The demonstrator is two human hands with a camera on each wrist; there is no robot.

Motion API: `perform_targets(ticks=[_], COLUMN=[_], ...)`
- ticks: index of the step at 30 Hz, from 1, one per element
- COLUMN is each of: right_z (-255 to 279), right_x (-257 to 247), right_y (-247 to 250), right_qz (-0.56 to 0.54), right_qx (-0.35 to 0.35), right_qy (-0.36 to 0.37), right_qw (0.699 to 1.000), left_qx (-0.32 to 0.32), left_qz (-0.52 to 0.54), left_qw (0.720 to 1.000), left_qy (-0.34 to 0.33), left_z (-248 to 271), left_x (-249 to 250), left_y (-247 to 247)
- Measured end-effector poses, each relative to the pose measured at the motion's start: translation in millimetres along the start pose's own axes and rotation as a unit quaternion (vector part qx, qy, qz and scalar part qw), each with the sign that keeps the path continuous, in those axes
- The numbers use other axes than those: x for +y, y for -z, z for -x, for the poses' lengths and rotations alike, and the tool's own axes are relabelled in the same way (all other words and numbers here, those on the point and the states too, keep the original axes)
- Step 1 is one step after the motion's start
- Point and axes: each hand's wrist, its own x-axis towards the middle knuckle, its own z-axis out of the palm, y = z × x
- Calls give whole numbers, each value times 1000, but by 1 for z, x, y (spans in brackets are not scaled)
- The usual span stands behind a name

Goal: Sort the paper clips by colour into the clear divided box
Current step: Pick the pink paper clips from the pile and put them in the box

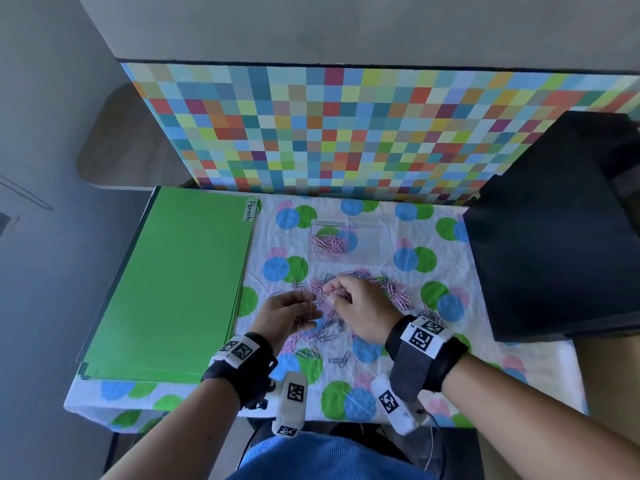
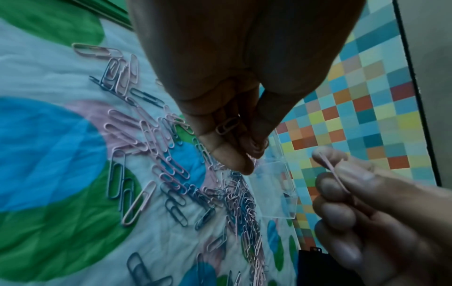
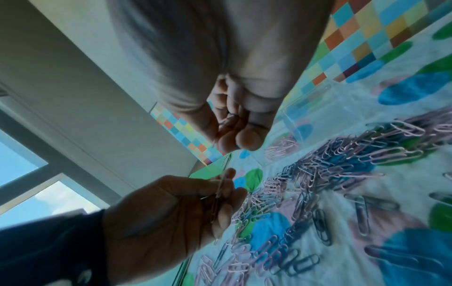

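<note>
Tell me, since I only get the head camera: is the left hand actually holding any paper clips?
Observer: Yes. The left wrist view shows the left hand keeping pink paper clips inside its curled fingers.
Operator: And the right hand?
Observer: The same view shows the right hand pinching a pink clip, seen edge-on, between thumb and forefinger.

Left hand (image 1: 289, 315) and right hand (image 1: 360, 306) close together, each grip pinching clips.
</note>
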Motion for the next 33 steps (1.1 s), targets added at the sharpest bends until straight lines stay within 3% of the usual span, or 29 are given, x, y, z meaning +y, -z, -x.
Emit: perform_targets(ticks=[7, 11, 15, 20, 28, 33], right_z=[-2, -2, 1, 12, 34, 34], right_x=[-4, -8, -2, 30, 69, 71], right_y=[-6, -2, 21, 43, 39, 24], right_qz=[36, 34, 1, -79, -51, -1], right_qx=[-2, -24, 27, 77, 73, 35], right_qy=[-11, -17, -21, -73, -117, -93], right_qw=[999, 999, 999, 991, 989, 995], left_qx=[-23, -38, -22, -13, 23, 15], left_qz=[183, 227, 239, 247, 188, 136], left_qw=[980, 969, 965, 967, 982, 990], left_qy=[76, 94, 104, 66, 24, 18], left_z=[3, 3, -9, -34, -70, -73], left_x=[-1, 5, 14, 49, 87, 86], left_y=[-14, -22, -23, -33, -49, -49])
